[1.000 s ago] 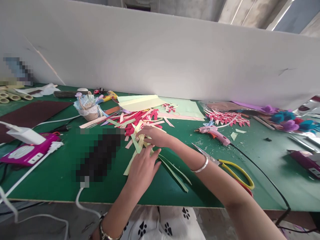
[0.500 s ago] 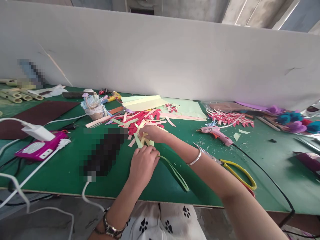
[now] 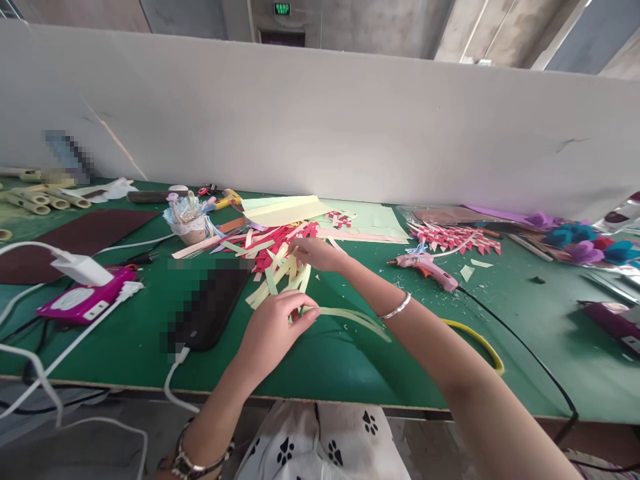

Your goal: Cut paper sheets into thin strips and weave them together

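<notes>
Left hand (image 3: 273, 323) has its thumb and fingers pinched together on the strips (image 3: 286, 270), whose slender tails run out past the thumb to the right, above the table (image 3: 340, 380). Right hand (image 3: 320, 255) is just beyond, fingers bent down at the far end of the strips; whether they grip or only press cannot be told.

The strips are near the middle of the table, between the phone (image 3: 213, 333) and the right forearm. They are pale yellow and pale green, narrow and flat, crossing at slants, with dark green tabletop showing through the gaps. One yellow end points toward the lower left, and a greener strip stands beside it. The tails bow gently. How everything interlaces beneath the fingers is hidden.

Just behind lies a heap (image 3: 273, 243) of red and pink pieces, then a cream sheet (image 3: 285, 210) and a light green sheet (image 3: 377, 215). To the right rest a pink glue gun (image 3: 434, 268) and scissors (image 3: 475, 332), their yellow handle partly behind the forearm.
</notes>
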`<state>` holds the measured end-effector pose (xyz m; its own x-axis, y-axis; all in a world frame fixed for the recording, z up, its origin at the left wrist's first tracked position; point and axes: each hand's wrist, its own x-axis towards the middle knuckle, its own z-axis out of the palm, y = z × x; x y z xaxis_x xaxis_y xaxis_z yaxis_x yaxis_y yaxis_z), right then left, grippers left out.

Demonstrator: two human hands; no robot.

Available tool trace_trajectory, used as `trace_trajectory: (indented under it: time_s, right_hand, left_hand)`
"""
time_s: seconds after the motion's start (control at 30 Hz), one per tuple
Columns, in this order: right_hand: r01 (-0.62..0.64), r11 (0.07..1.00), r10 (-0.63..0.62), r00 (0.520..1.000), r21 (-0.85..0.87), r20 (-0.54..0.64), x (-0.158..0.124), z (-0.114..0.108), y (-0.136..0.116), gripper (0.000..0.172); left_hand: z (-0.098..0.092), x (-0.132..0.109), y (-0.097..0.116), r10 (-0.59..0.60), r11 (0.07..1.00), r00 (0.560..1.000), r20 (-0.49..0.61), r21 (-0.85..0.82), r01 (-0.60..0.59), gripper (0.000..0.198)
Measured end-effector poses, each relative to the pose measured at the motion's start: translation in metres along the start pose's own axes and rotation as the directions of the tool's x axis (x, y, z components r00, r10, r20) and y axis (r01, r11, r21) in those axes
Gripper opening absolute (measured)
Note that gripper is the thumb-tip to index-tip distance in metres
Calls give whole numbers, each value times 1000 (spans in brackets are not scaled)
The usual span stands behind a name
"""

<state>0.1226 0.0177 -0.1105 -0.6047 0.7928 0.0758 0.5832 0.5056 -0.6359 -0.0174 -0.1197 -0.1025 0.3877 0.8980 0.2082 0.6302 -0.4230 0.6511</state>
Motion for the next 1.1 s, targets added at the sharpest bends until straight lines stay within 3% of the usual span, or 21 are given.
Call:
trace_trajectory:
  time_s: [0.27, 0.53, 0.73, 0.9, 1.1]
  right_hand:
    - [-39, 988, 51, 996, 146, -75, -13, -16, 8, 21]
    - [-43, 942, 115, 973, 332, -201, -20, -28, 10, 8]
    - [54, 819, 237, 874, 571, -423, -42, -55, 21, 20]
    - [187, 692, 317, 789, 697, -526, -70, -76, 28, 34]
    - [346, 526, 382, 720, 777, -579, -98, -84, 20, 25]
  left_hand:
    - [-30, -5, 0, -28, 995, 1000, -10, -92, 27, 31]
    - [-36, -8, -3, -55, 992, 998, -22, -113, 52, 32]
    - [-37, -5, -8, -102, 989, 993, -52, -117, 96, 34]
    - [-39, -2, -12, -105, 992, 995, -5, -66, 104, 30]
    - [-39, 3, -8, -67, 997, 995, -79, -55, 62, 30]
